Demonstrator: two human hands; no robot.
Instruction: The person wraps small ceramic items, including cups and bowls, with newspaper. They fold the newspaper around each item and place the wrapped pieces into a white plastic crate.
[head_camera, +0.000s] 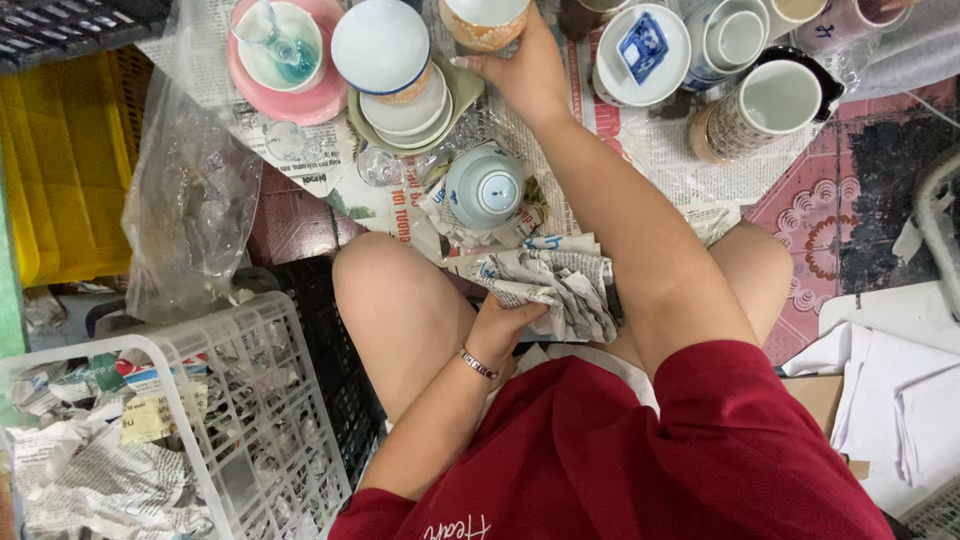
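- Our left hand (505, 320) rests on crumpled newspaper (555, 285) in the lap, fingers closed on it.
- Our right hand (525, 75) reaches up and clasps an orange cup (483, 22) on the floor.
- A blue bowl (485, 187) lies upside down on paper just ahead, unwrapped.
- The white basket (250, 400) holds paper bundles; many dishes remain bare, so we judge the wrapping partly done.

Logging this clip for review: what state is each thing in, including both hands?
Right hand: grip closed on the orange-patterned cup.
Orange-patterned cup: upright, held at its side.
Left hand: grip closed on the crumpled newspaper.
Crumpled newspaper: wadded, resting on the lap.
Blue-and-white bowl: upside down on newspaper.
White basket: holds crumpled paper.
Stacked white bowls: top one inverted.
Tall mug: lying on its side.
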